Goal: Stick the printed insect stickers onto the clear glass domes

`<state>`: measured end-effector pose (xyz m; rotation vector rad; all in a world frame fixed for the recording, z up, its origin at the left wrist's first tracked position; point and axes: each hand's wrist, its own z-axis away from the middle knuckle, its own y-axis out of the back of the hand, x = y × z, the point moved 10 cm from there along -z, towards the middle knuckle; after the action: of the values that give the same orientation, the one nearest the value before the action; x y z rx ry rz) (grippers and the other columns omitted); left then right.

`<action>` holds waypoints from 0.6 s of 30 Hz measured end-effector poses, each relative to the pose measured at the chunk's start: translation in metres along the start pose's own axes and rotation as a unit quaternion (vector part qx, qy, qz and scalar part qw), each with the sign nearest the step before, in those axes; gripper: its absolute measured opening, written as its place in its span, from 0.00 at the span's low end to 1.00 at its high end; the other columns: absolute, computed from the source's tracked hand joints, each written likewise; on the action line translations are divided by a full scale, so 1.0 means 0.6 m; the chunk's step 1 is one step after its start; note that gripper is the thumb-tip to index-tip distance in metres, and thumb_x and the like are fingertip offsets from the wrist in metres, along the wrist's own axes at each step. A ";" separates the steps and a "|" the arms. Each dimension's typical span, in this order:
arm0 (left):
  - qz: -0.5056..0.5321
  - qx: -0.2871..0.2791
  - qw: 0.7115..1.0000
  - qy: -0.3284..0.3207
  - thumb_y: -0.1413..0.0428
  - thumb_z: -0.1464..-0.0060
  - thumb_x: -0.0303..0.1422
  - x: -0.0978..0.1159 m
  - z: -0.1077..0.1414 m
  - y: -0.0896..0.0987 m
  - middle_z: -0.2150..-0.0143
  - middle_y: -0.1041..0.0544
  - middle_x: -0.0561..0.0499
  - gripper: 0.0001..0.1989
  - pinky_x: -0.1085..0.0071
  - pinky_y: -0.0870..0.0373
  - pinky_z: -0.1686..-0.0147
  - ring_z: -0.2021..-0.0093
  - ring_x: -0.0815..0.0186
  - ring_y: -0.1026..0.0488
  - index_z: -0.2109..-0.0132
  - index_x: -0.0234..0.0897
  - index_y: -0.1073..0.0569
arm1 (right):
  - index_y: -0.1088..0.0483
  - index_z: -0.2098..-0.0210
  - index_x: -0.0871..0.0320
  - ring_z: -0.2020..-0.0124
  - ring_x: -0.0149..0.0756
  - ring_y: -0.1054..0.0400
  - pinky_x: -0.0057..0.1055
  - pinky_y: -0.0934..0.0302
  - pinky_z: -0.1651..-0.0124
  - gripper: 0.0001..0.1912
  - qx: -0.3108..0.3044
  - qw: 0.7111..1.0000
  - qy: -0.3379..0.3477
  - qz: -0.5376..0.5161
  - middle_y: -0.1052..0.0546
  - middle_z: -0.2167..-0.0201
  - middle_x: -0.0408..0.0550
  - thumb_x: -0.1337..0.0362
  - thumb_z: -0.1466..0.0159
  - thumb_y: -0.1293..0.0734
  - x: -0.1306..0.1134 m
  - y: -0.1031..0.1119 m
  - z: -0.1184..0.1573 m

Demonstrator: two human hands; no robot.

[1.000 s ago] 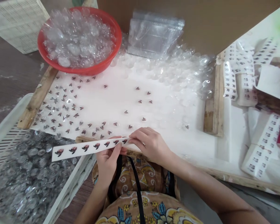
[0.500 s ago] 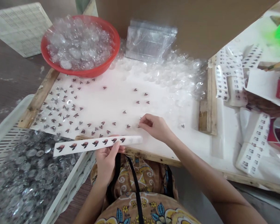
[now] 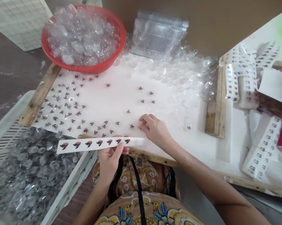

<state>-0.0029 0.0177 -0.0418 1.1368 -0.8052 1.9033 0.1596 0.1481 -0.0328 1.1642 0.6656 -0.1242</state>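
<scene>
Head view, left hand: I see it pinching the sticker strip between thumb and fingers, at the near edge of the white board.
Sticker strip: seven dark-and-red prints show; its bare right end lies just below the right hand.
Right hand: thumb and forefinger curl toward each other over the board; from here I cannot tell whether the tips pinch anything.
White board: small prints lie scattered, most at left; clear round pieces crowd the far side.
Red basin: far left, heaped with clear pieces.
White crate: lower left, holding more.
</scene>
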 end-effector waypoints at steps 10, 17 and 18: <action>-0.003 -0.043 0.999 0.000 0.38 0.44 0.43 -0.009 -0.002 0.000 0.60 0.16 0.43 0.20 0.67 0.19 0.65 0.65 0.59 0.18 0.50 0.33 0.19 | 0.28 0.59 0.56 0.63 0.34 0.27 0.30 0.36 0.61 0.04 0.015 0.970 0.210 -0.123 0.22 0.64 0.47 0.66 0.31 0.36 -0.125 0.013 0.060; 0.036 -0.024 0.999 0.009 0.40 0.42 0.43 -0.023 -0.004 0.003 0.57 0.16 0.43 0.21 0.67 0.19 0.63 0.61 0.57 0.17 0.48 0.33 0.20 | 0.28 0.59 0.57 0.60 0.37 0.27 0.35 0.33 0.58 0.07 0.166 0.930 0.324 -0.043 0.20 0.58 0.50 0.70 0.30 0.39 -0.154 0.020 0.115; 0.034 -0.018 0.999 0.009 0.39 0.42 0.43 -0.022 -0.005 0.004 0.57 0.16 0.43 0.21 0.68 0.19 0.64 0.62 0.58 0.17 0.48 0.32 0.20 | 0.29 0.60 0.56 0.58 0.36 0.27 0.35 0.33 0.57 0.07 0.164 0.929 0.323 -0.072 0.20 0.57 0.51 0.70 0.30 0.38 -0.151 0.028 0.113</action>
<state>-0.0017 0.0149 -0.0554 1.0810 -0.8754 1.9443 0.1222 0.0736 0.0457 1.4907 1.3537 0.0317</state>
